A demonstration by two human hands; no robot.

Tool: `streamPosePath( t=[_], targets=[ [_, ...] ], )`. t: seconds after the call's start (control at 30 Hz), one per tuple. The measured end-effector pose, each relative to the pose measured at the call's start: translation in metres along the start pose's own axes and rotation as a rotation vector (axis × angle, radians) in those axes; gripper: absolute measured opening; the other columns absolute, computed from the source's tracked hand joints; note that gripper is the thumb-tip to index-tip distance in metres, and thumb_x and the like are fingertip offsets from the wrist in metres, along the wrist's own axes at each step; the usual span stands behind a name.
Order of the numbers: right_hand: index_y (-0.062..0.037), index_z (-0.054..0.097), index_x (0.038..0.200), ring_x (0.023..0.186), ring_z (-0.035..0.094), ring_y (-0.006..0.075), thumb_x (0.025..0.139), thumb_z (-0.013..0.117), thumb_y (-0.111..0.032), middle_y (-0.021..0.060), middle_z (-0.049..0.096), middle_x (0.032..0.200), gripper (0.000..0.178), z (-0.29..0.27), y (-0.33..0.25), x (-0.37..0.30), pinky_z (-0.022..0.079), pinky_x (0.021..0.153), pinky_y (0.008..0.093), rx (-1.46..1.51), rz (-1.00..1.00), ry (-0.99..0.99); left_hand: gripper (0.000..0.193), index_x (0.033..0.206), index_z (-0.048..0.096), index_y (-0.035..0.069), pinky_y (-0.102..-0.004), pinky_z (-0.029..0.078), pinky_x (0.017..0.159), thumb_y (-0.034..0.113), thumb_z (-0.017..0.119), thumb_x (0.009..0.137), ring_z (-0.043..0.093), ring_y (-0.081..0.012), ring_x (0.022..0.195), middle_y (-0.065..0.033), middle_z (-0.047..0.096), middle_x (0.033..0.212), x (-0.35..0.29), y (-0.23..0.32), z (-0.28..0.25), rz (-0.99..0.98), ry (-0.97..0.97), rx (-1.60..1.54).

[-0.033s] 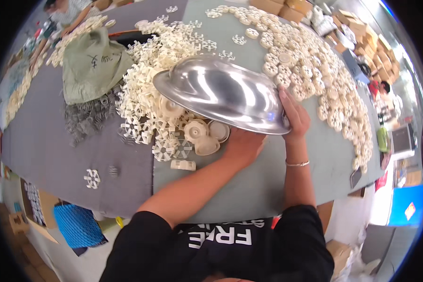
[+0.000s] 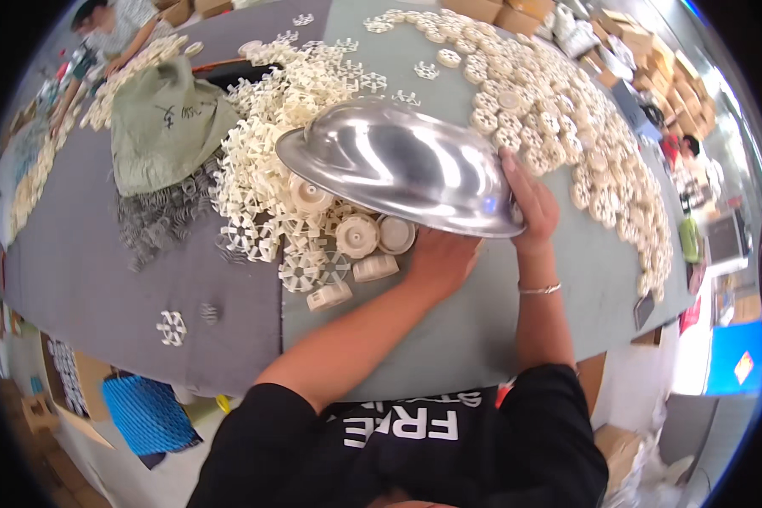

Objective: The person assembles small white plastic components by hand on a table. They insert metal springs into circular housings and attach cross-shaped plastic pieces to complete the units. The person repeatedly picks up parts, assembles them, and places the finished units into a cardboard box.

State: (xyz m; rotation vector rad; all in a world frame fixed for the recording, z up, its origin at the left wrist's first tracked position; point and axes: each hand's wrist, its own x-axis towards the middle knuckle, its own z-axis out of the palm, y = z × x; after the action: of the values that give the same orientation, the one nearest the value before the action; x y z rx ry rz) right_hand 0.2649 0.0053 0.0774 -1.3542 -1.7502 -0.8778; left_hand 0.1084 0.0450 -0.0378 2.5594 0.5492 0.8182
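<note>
One steel bowl [image 2: 415, 169] tilts, underside up, over the right edge of one white pile [image 2: 267, 144]. The right hand [image 2: 533, 207] grasps its right end. The left hand's [image 2: 444, 258] fingers are hidden beneath it; I cannot tell their grip. Four round caps [image 2: 357, 235] lie left of that hand; one wheel [image 2: 172, 328] and one spring [image 2: 209, 314] lie apart.

A workshop: the wide, two-toned grey table [image 2: 102, 254] bears heaps of cream spoked plastic pieces [image 2: 262, 161] and round cream plastic wheels [image 2: 601, 182]; stacked brown cardboard boxes [image 2: 631, 38] stand beyond its right, a co-worker [image 2: 127, 34] at its far left.
</note>
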Motion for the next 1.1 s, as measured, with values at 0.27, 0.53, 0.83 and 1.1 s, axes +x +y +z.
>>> streamPosePath(
  t=[0.27,0.53,0.83,1.1],
  targets=[
    [-0.0165,0.071,0.139,0.091,0.077,0.0204,0.085,0.077,-0.002,0.0094,0.078,0.124,0.056,-0.023,-0.017,0.037,0.061,0.075,0.0299,-0.141,0.181,-0.032,0.071,0.149,0.058,0.022,-0.0628,0.027,0.121,0.028,0.081,0.082,0.033,-0.0341,0.153,-0.0129,0.048,0.153,0.009,-0.004,-0.004,0.071,0.166,0.223],
    [0.0048,0.076,0.103,0.073,0.064,0.0127,0.094,0.076,-0.017,0.0086,0.076,0.083,0.023,-0.157,-0.039,-0.01,0.053,0.07,0.0325,-0.361,0.618,0.317,0.071,0.142,0.061,0.013,-0.0575,0.03,0.121,0.041,0.084,0.081,0.049,-0.0319,0.136,-0.0148,0.056,0.136,0.003,0.016,-0.005,0.156,0.003,0.07],
    [0.0113,0.067,0.121,0.091,0.071,0.0319,0.096,0.073,-0.027,0.0172,0.074,0.117,0.046,-0.344,-0.119,-0.306,0.056,0.08,0.0431,-0.714,1.7,1.142,0.082,0.153,0.052,0.008,-0.0541,0.019,0.13,0.047,0.08,0.087,0.041,-0.0366,0.149,-0.0195,0.051,0.153,-0.026,0.018,0.007,0.256,0.025,0.122],
    [-0.003,0.068,0.125,0.113,0.07,0.0443,0.095,0.072,-0.023,0.0219,0.074,0.122,0.036,-0.367,-0.201,-0.482,0.057,0.097,0.0487,-1.117,1.954,-0.602,0.048,0.125,0.064,0.009,-0.0496,0.048,0.104,0.027,0.078,0.083,0.06,-0.0349,0.119,-0.017,0.058,0.136,-0.037,0.024,0.015,0.36,0.039,0.032]
  ],
)
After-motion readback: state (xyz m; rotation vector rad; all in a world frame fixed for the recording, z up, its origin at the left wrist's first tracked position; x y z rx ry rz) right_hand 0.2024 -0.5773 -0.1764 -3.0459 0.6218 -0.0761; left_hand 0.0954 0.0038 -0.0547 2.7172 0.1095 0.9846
